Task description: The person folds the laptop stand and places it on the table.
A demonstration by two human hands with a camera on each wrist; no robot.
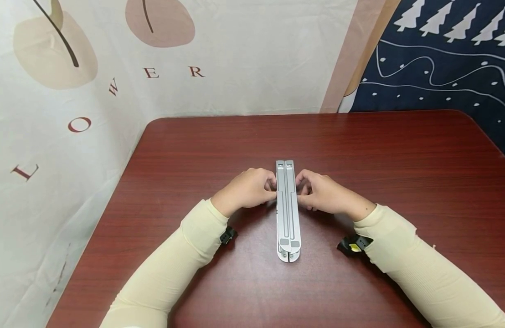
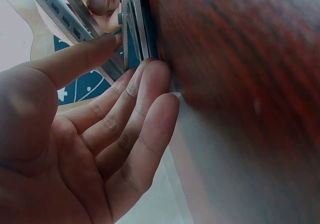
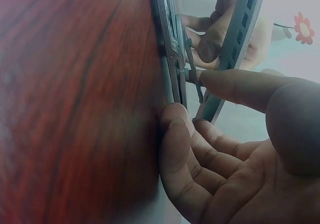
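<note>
A silver folding laptop stand (image 1: 288,209) lies lengthwise on the table, its two long bars side by side. At its left side my left hand (image 1: 252,187) holds the frame, with thumb and curled fingers at the edge. My right hand (image 1: 324,191) grips the opposite side in much the same way. In the left wrist view, the fingertips meet the lower rail (image 2: 137,19) and the thumb lies near the link between the rails. The right wrist view shows the slotted upper rail (image 3: 241,32) tilted away from the lower one, with the right thumb at the link.
The dark red wooden table (image 1: 219,141) reaches out on every side of the stand. A pale printed cloth (image 1: 256,59) hangs behind and to the left. At the back right hangs a navy cloth (image 1: 437,100) with white trees.
</note>
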